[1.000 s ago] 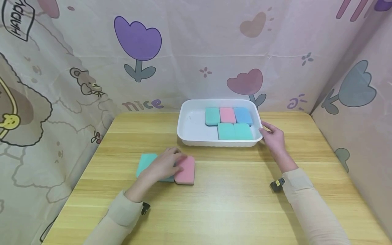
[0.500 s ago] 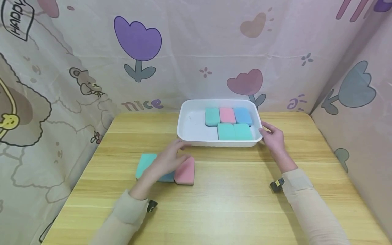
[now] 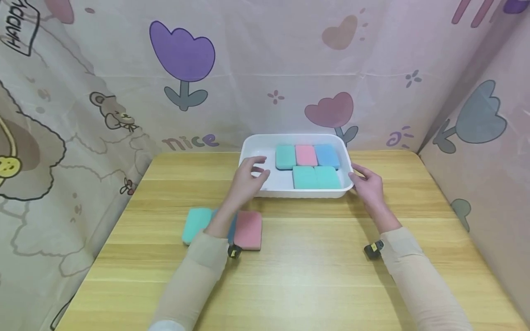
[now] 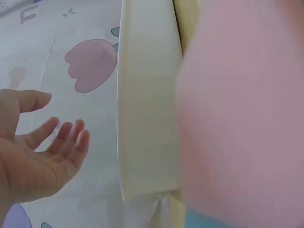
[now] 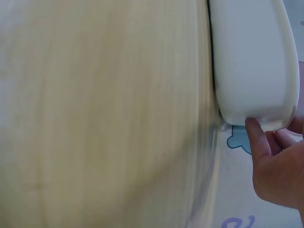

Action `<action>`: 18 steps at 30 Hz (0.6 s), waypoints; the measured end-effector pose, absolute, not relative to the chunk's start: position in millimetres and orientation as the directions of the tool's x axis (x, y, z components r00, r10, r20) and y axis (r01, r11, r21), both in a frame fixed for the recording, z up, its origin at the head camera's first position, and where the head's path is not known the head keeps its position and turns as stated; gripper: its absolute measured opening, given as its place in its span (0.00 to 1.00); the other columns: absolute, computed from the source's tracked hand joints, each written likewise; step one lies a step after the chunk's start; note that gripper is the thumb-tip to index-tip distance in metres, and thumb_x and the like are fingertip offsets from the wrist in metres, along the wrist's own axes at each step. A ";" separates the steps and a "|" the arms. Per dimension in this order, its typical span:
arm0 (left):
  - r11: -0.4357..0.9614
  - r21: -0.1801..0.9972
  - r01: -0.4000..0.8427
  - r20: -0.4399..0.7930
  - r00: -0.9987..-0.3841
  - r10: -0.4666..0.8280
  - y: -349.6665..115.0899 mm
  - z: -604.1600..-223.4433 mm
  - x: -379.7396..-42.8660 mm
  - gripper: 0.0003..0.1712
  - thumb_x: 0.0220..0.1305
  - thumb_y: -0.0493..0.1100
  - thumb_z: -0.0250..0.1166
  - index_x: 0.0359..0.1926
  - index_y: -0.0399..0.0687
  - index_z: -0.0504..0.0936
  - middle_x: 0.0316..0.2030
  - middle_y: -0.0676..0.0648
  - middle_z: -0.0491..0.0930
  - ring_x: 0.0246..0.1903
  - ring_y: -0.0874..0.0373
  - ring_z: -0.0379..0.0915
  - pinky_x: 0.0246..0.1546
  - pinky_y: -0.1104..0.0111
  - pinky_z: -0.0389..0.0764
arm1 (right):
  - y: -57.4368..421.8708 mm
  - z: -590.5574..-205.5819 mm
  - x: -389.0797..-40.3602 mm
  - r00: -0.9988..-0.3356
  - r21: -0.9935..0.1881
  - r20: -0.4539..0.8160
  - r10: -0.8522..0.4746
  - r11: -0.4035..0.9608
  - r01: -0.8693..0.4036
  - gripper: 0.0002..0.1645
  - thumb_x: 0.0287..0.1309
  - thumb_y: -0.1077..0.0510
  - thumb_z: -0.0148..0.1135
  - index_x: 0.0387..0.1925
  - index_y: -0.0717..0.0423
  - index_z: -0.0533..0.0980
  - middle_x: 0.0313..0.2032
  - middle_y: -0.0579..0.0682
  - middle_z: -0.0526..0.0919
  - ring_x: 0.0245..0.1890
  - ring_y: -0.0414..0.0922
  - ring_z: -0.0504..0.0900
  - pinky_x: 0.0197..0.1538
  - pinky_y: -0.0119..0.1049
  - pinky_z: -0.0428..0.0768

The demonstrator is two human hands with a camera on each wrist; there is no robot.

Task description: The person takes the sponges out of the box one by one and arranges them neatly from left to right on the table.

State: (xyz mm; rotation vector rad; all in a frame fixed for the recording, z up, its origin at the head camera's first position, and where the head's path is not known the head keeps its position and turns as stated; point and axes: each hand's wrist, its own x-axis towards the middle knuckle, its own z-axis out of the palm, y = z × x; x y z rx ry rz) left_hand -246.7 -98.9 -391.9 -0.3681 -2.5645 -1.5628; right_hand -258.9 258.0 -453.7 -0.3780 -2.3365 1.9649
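Note:
My left hand (image 3: pixel 247 180) is over the left part of a white tray (image 3: pixel 273 194), fingers spread and loosely bent, nothing between them. The left wrist view shows the same hand (image 4: pixel 42 152) past the tray's side wall (image 4: pixel 149 95). At the tray's right end, my right hand (image 3: pixel 370 186) grips the rim, with a fingertip on the outer wall (image 5: pixel 256 61) in the right wrist view. Inside, at the right, lie a green sponge (image 3: pixel 285 156), a pink sponge (image 3: pixel 306 155), a blue sponge (image 3: pixel 327 156) and two teal sponges (image 3: pixel 304 178) in front.
On the wooden table (image 3: pixel 306 276), under the left forearm, a teal sponge (image 3: pixel 196 224), a partly hidden blue sponge (image 3: pixel 233 230) and another pink sponge (image 3: pixel 249 231) lie side by side. A printed cloth (image 3: pixel 248 55) hangs behind the table and along both sides.
My left hand has left the sponges on the table, moving forward and right to above the tray's left part. The right hand and the sponges in the tray keep their places.

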 end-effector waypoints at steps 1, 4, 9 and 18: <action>0.447 0.855 0.264 0.223 -0.964 0.143 -95.5 -390.5 -251.3 0.26 0.72 0.40 0.64 0.68 0.39 0.75 0.62 0.41 0.75 0.55 0.45 0.79 0.55 0.56 0.83 | 257.9 -453.8 -258.9 -0.968 -0.977 -0.108 0.228 0.155 0.145 0.31 0.76 0.54 0.57 0.75 0.57 0.68 0.71 0.64 0.71 0.67 0.58 0.76 0.53 0.27 0.83; 0.477 0.844 0.244 0.203 -0.970 0.136 -85.3 -385.6 -265.5 0.29 0.71 0.40 0.64 0.70 0.38 0.72 0.63 0.39 0.74 0.57 0.43 0.78 0.56 0.56 0.82 | 257.3 -453.9 -259.4 -0.969 -0.977 -0.105 0.225 0.159 0.142 0.31 0.76 0.53 0.57 0.75 0.57 0.68 0.71 0.64 0.71 0.67 0.58 0.77 0.53 0.27 0.83; 0.521 0.839 0.155 0.101 -0.986 0.131 -68.6 -376.4 -292.4 0.34 0.73 0.44 0.63 0.75 0.40 0.67 0.66 0.39 0.72 0.61 0.43 0.74 0.59 0.55 0.81 | 257.6 -455.2 -261.0 -0.968 -0.978 -0.101 0.231 0.154 0.139 0.30 0.76 0.54 0.58 0.74 0.57 0.69 0.70 0.64 0.72 0.66 0.58 0.78 0.53 0.28 0.84; 0.594 0.804 -0.020 -0.098 -0.990 0.099 -47.5 -372.5 -336.3 0.36 0.74 0.47 0.61 0.77 0.41 0.63 0.72 0.39 0.69 0.71 0.44 0.65 0.70 0.53 0.73 | 258.8 -455.7 -260.9 -0.966 -0.979 -0.108 0.236 0.145 0.145 0.30 0.76 0.55 0.59 0.74 0.57 0.69 0.69 0.65 0.73 0.66 0.59 0.78 0.53 0.28 0.84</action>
